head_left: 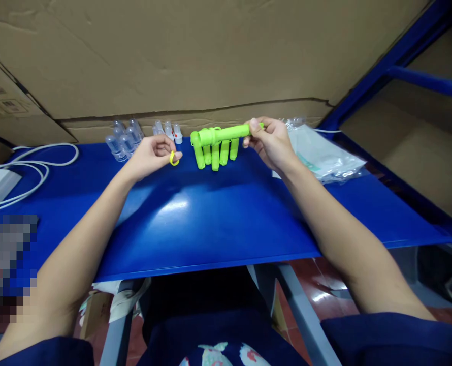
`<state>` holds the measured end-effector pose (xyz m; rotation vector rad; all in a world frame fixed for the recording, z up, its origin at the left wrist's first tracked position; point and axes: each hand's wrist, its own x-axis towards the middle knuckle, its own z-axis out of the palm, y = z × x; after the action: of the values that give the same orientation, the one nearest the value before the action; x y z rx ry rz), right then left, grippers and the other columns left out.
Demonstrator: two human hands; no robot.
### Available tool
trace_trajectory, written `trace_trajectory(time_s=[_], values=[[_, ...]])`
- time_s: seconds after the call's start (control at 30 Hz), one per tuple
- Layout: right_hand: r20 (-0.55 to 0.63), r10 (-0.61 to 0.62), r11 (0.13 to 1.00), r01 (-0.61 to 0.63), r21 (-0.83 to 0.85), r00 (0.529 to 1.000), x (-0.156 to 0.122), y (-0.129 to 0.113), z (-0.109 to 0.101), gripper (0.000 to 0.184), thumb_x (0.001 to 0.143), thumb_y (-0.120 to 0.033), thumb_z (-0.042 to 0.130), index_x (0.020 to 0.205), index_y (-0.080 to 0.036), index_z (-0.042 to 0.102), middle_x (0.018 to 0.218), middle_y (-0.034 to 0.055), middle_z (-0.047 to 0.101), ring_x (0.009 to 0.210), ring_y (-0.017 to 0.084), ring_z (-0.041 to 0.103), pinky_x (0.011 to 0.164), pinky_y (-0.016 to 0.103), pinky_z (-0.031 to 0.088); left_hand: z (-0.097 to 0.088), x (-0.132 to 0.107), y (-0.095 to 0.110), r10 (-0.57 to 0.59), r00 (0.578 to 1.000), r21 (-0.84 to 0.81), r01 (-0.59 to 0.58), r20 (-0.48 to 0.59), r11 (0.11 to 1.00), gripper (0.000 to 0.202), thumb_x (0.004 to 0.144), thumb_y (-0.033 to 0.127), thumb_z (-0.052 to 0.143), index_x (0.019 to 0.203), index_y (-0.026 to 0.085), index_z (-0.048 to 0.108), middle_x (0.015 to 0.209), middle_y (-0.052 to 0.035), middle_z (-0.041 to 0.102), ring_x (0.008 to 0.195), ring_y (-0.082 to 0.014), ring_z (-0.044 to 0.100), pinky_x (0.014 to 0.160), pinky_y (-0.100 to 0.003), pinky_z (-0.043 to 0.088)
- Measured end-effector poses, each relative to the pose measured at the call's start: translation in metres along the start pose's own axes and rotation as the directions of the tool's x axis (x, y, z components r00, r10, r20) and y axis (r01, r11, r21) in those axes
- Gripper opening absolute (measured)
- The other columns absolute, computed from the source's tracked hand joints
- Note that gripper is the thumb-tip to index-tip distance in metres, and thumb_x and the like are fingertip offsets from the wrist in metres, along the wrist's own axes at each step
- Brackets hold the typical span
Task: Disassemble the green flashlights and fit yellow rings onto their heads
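Head view, left hand (155, 155) pinching yellow ring (171, 158), right hand (275, 143) gripping green tube (231, 133)

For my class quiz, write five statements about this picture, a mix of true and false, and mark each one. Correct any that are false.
1. The left hand holds a yellow ring. True.
2. The right hand is free of any object. False: it holds a long green tube.
3. Several shorter green pieces are on the blue table. True.
4. The plastic bag lies to the left of the green pieces. False: it lies to their right, past the right hand.
5. A group of clear plastic pieces is to the left of the green pieces. True.
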<state>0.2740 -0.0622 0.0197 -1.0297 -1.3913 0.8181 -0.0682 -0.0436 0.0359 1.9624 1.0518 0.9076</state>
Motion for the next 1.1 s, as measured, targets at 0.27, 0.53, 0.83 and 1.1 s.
trace_trajectory(time_s=[0.27,0.53,0.83,1.1], values=[[-0.158,-0.035,0.981,0.004,-0.194,0.987,0.011,0.02,-0.028,0.071,0.071,-0.09,0.079,0.091,-0.025,0.06,0.069,0.0018,0.057,0.07,0.025,0.069,0.074,0.05,0.063,-0.007,-0.004,-0.018,-0.082,0.983,0.363,0.138,-0.164,0.921,0.016,0.072,0.024,0.071,0.087,0.018,0.069,0.093,-0.0069,0.078,0.079,-0.0193,0.069,0.081,-0.034,0.059],[-0.396,-0.122,0.909,-0.058,-0.413,0.91,0.011,0.003,-0.046,0.021,0.097,-0.031,0.075,0.093,-0.021,0.058,0.074,0.0045,0.065,0.065,0.02,0.066,0.075,0.043,0.057,-0.008,-0.001,-0.022,-0.113,0.978,0.393,0.175,-0.177,0.903,0.02,0.071,0.012,0.071,0.09,0.017,0.074,0.096,-0.0064,0.08,0.084,-0.0218,0.072,0.089,-0.034,0.058],[-0.121,-0.16,0.614,0.003,-0.789,0.98,0.003,0.038,-0.04,0.023,0.089,-0.02,0.073,0.099,-0.022,0.053,0.115,0.0159,0.066,0.126,0.038,0.061,0.115,0.061,0.046,-0.013,-0.003,-0.032,-0.106,0.978,0.525,0.188,-0.181,0.83,0.016,0.08,0.025,0.082,0.096,0.023,0.081,0.085,-0.006,0.078,0.084,-0.0279,0.068,0.089,-0.04,0.053],[0.015,0.084,0.299,-0.011,-0.954,0.996,-0.016,0.033,-0.001,0.045,0.094,-0.027,0.065,0.134,-0.008,0.054,0.137,0.0282,0.061,0.12,0.043,0.065,0.1,0.059,0.055,-0.004,-0.009,0.0,-0.27,0.954,0.687,0.282,-0.129,0.67,0.029,0.095,0.042,0.073,0.114,0.023,0.084,0.113,-0.0095,0.084,0.105,-0.0298,0.074,0.085,-0.036,0.053]])
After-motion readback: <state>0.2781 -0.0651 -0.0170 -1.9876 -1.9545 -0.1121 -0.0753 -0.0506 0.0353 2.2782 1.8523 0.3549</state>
